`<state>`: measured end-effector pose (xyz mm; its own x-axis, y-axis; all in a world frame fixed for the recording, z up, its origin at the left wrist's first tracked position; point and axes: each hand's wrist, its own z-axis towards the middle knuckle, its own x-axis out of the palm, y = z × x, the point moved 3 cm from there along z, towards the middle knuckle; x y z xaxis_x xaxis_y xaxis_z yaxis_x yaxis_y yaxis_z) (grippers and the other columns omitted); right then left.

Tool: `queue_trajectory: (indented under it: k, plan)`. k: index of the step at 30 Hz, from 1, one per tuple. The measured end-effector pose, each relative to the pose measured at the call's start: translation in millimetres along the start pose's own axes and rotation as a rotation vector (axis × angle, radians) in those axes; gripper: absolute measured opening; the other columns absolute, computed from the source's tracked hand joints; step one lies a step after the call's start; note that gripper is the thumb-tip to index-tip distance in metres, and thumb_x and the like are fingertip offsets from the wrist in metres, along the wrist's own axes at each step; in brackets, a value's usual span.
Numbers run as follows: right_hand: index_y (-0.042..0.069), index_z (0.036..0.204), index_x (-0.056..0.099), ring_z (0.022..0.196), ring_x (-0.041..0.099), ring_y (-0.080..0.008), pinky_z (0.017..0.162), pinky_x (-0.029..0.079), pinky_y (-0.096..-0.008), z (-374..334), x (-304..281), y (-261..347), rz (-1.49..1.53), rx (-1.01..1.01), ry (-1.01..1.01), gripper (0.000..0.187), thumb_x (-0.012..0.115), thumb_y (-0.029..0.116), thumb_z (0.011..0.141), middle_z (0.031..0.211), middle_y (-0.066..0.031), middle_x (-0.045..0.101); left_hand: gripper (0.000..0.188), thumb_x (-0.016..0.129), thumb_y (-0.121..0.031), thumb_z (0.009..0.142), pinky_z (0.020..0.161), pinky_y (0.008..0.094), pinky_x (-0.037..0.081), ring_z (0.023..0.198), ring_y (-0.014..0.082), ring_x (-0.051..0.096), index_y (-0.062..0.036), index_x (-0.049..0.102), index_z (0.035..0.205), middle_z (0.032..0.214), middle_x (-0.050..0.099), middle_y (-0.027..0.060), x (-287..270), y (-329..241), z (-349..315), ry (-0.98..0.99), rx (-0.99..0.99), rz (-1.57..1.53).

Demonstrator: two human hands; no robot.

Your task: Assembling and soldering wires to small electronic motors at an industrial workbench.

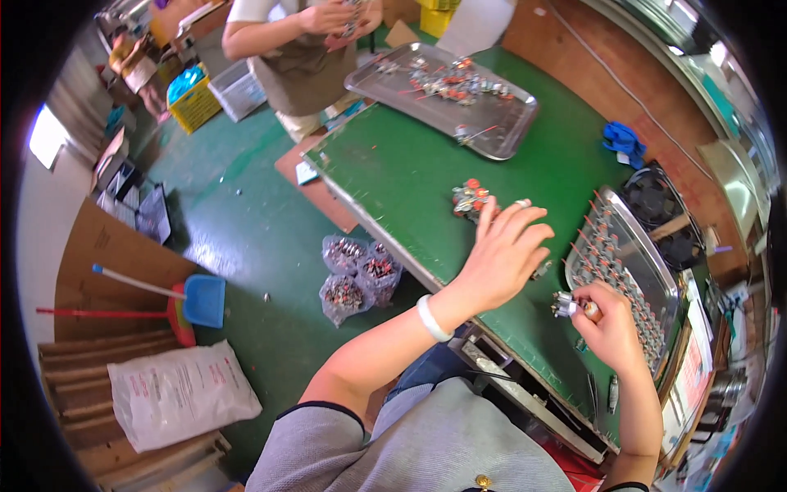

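Note:
My left hand (507, 250) reaches over the green table with its fingers spread, and nothing shows in its grasp. Just beyond its fingertips is a small heap of orange-and-silver electrical parts (470, 199). Below that palm, another small part (541, 269) lies on the tabletop. My right hand (611, 324) is closed near the table's right side. It grips a small silver metal part (564, 304); a tan, rounded piece (592, 311) shows between its thumb and fingers. Next to it, a metal tray (607, 197) holds rows of similar parts with red wires standing up.
A second metal tray (515, 139) with loose parts sits at the table's far end, by a standing person (303, 70). Black fans (652, 197) and a blue cloth (625, 143) lie along the right. Bags of parts (344, 293) stand on the floor at left.

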<state>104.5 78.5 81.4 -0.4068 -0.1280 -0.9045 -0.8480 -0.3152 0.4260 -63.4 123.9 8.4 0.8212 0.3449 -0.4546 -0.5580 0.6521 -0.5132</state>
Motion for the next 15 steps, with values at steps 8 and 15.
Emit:
queue_trajectory:
  k: [8,15]
  plan:
    - [0.001,0.082,0.055,0.069,0.054,-0.0265,0.063,0.043,-0.0331,-1.2,1.1,2.6,0.230,-0.078,0.012,0.014,0.059,0.008,0.070,0.074,-0.0110,0.052,0.042,0.064,-0.008,0.074,0.078,0.0331,0.043,0.091,0.0280,0.054,-0.0035,0.051,0.114,0.103,0.055,0.0122,-5.5,-41.7,-21.6,0.296,-0.027,-0.512]
    - [0.001,0.086,0.055,0.071,0.054,-0.0262,0.063,0.043,-0.0330,-3.6,1.8,1.7,0.257,-0.139,-0.090,0.018,0.060,0.005,0.069,0.077,-0.0113,0.052,0.042,0.058,-0.006,0.082,0.074,0.0262,0.047,0.088,0.0119,0.054,0.0010,0.043,0.121,0.099,0.056,0.0091,2.4,-40.3,-27.8,0.539,-0.470,-0.870]
